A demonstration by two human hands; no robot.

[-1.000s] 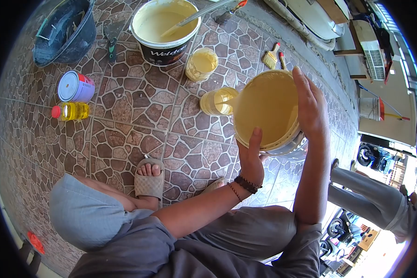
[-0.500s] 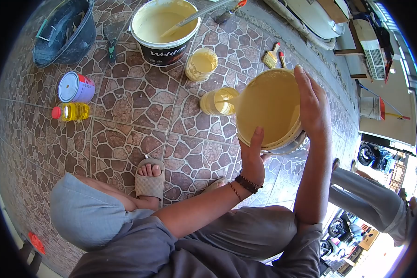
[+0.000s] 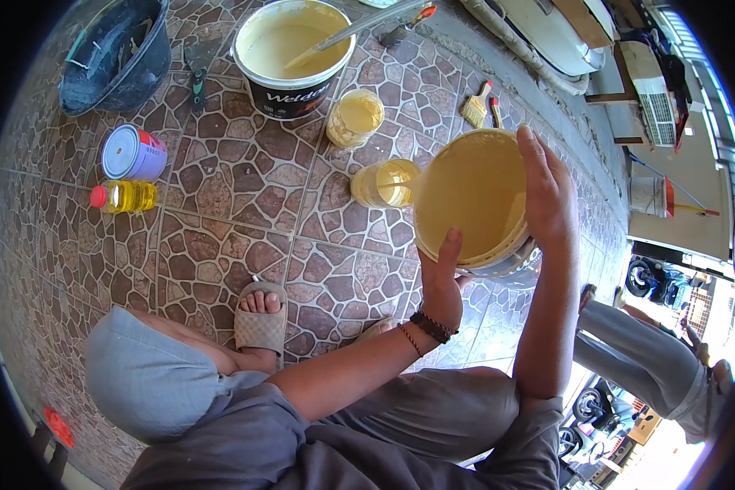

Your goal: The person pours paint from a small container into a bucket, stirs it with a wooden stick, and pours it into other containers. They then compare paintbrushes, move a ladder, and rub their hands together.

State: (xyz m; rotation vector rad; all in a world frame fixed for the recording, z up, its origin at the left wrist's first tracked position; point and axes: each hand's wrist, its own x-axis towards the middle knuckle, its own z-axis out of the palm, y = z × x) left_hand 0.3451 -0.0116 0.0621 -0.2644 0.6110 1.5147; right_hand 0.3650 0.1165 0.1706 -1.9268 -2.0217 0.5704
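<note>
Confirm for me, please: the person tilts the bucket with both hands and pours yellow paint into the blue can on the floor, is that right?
Not quite. The head view shows the left hand and right hand tilting the bucket, but the yellow paint runs into the clear jar beside it. The blue can lies apart, far to the left.

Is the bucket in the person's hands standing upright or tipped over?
Tipped. The bucket leans toward the jar, pouring yellow paint in; left hand and right hand grip it.
</note>
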